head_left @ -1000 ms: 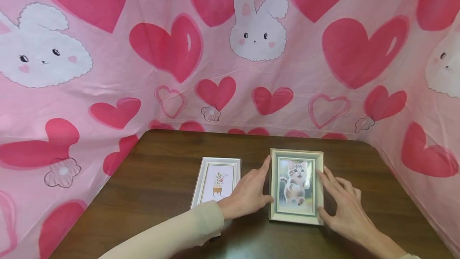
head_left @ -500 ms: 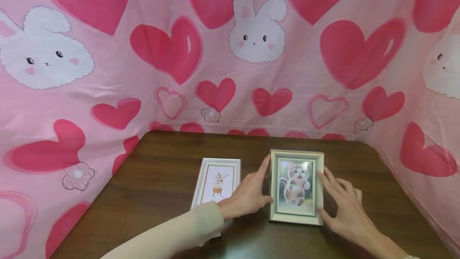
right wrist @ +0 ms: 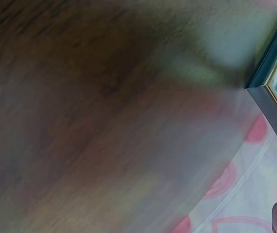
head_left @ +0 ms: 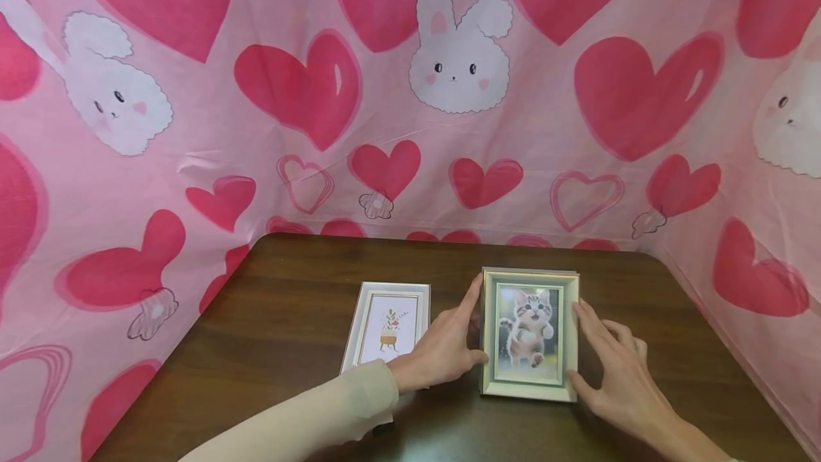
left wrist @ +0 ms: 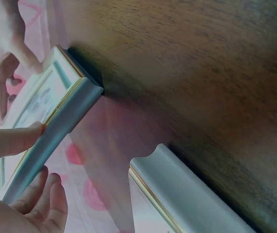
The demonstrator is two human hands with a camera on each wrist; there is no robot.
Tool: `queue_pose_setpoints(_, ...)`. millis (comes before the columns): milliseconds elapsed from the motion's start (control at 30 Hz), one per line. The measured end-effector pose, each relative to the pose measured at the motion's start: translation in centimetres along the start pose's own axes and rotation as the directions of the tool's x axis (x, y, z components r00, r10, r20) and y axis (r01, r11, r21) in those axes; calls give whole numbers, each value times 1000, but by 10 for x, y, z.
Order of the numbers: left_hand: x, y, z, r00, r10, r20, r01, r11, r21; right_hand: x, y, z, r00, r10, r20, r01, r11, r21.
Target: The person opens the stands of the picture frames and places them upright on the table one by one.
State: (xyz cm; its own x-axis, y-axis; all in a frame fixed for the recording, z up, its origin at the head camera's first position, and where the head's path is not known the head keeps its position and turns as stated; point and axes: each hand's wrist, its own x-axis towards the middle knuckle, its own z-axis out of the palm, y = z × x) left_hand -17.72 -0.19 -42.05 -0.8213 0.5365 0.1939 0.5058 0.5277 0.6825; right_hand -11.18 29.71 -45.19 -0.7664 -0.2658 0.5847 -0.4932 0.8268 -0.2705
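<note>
A pale green-white picture frame (head_left: 529, 334) with a kitten picture is held upright between both hands on the right half of the table. My left hand (head_left: 439, 344) grips its left edge. In the left wrist view the thumb (left wrist: 19, 140) lies on the front of the frame, with the other fingers curled behind its side. My right hand (head_left: 616, 369) pinches the right edge, thumb low and fingers higher up. A second, white picture frame (head_left: 388, 323) with a potted-plant picture lies to the left, partly covered by my left hand and sleeve.
The dark brown wooden table (head_left: 295, 291) has rounded back corners. Pink cloth (head_left: 449, 162) printed with hearts and rabbits hangs behind and on both sides. A small dark piece (head_left: 383, 428) shows below the left sleeve.
Both hands stay almost still on the kitten frame, whose top edge shows slightly more of a grey rim. The pink cloth at the left has shifted and its printed rabbit looks narrower.
</note>
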Motion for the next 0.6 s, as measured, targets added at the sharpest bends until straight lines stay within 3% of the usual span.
queue_pose_setpoints(600,-3,1,-1,1000,18,-14,-17,999,34,4,2,0,997,20,-73,-17,999,47)
